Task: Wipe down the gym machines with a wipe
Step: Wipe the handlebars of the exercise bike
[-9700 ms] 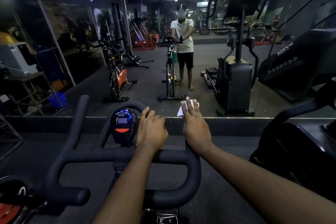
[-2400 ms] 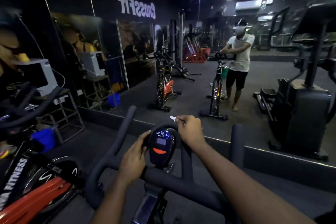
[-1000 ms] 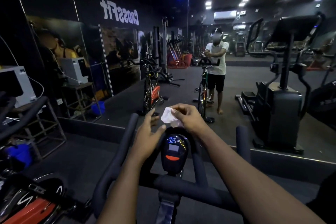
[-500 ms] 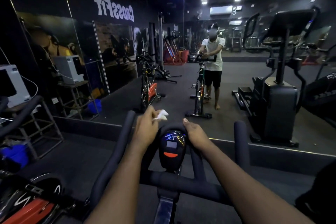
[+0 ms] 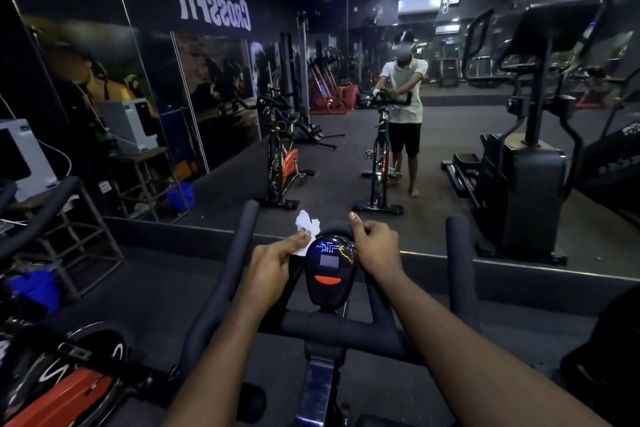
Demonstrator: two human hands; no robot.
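I stand behind a spin bike with black padded handlebars and a small console with a blue display and an orange button. My left hand pinches a crumpled white wipe just left of the console's top. My right hand curls round the inner loop bar on the console's right side, thumb up. Both forearms reach in from the bottom edge.
A wall mirror ahead reflects me, the bike and the gym floor. Another spin bike with a red frame stands at my lower left. A metal stand with a white box is at left. A large black machine is at right.
The wipe passed from my right hand to my left hand. My right hand has settled on the loop bar to the right of the console, and my left hand has lowered beside the console.
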